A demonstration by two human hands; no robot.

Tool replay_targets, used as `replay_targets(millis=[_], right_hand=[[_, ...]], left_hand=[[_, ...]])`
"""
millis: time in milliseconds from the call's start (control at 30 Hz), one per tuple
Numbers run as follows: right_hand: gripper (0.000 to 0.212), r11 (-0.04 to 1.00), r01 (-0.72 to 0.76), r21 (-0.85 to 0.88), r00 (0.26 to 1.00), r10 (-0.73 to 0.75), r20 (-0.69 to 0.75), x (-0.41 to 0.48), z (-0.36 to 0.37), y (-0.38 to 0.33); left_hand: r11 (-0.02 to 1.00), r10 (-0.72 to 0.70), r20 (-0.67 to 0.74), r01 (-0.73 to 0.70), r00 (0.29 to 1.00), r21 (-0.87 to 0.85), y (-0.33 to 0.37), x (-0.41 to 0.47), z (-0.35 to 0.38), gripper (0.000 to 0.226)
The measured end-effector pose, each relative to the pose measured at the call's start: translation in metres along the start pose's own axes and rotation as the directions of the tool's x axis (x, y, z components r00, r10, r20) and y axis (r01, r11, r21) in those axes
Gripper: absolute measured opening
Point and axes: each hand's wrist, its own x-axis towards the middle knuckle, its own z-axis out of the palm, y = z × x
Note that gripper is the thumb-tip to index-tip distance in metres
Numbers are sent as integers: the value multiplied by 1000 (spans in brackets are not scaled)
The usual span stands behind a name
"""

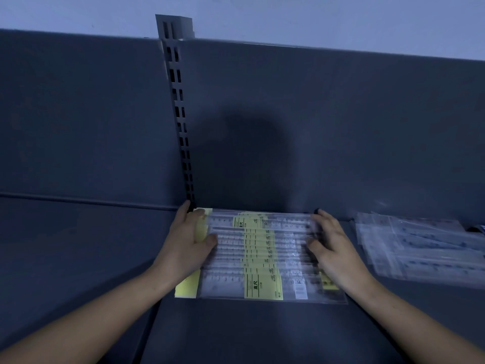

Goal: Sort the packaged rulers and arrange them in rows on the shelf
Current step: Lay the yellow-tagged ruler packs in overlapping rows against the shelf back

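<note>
Clear-packed, yellow-labelled rulers (262, 248) overlap in a row on the shelf (249, 332); left hand (187, 243) and right hand (332, 245) press its ends, fingers straight.

- Packaged rulers (262, 256): clear, glossy plastic sleeves, smooth, catching light.
- Yellow labels (262, 285): matt paper, printed in black.
- Shelf (262, 332) and back panel (341, 127): smooth grey painted metal, matt.
- Slotted upright (181, 122): same matt grey metal.
- Loose sleeves (420, 245) at right: thin, shiny, crinkled plastic film.
</note>
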Motion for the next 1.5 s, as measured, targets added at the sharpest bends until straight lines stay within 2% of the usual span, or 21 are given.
replay_targets(millis=[67,133,233,300,433,567,667,800,900,1000,1067,1233,1333,1500], right_hand=[[47,999,27,-45,1000,-28,-14,0,-1,-1],[43,983,82,-162,996,-87,-26,0,-1,-1],[36,949,90,-301,991,-114,-63,1,-5,-1],[41,946,22,-323,996,-49,-76,4,-7,1],[50,957,-113,-269,993,104,-48,12,-12,1],[58,966,-257,-39,966,256,-28,15,-13,3],[61,956,-291,48,955,293,-37,15,-12,5],[49,950,-282,133,956,291,-48,15,-13,5],[36,922,-286,261,944,318,-87,14,-13,5],[16,889,-307,340,932,353,-80,15,-15,1],[4,884,-323,338,931,362,-56,20,-18,0],[17,920,-325,217,942,336,-11,26,-24,-2],[16,939,-310,149,950,311,16,23,-25,-2],[7,941,-293,167,956,290,44,20,-23,-6]], left_hand=[[999,-6,-77,2,997,-51,-1,4,-1,36],[1000,6,-125,-8,992,-20,-2,7,-6,32],[968,152,-111,-125,982,219,-5,11,-16,34],[918,238,-60,-204,969,340,-6,11,-19,24],[926,193,-4,-181,981,332,-1,9,-18,21],[952,81,67,-97,994,291,0,15,-18,23],[952,-13,125,-26,992,305,3,18,-17,21],[934,-54,180,-14,982,357,6,18,-18,25],[972,-47,138,14,989,233,7,15,-19,8],[992,-47,78,37,996,121,10,10,-20,10],[991,-42,69,33,997,129,10,9,-21,11],[993,-25,46,20,999,119,7,10,-23,11],[991,22,0,-22,1000,132,6,9,-22,10],[984,70,-19,-66,997,167,7,7,-21,17]])
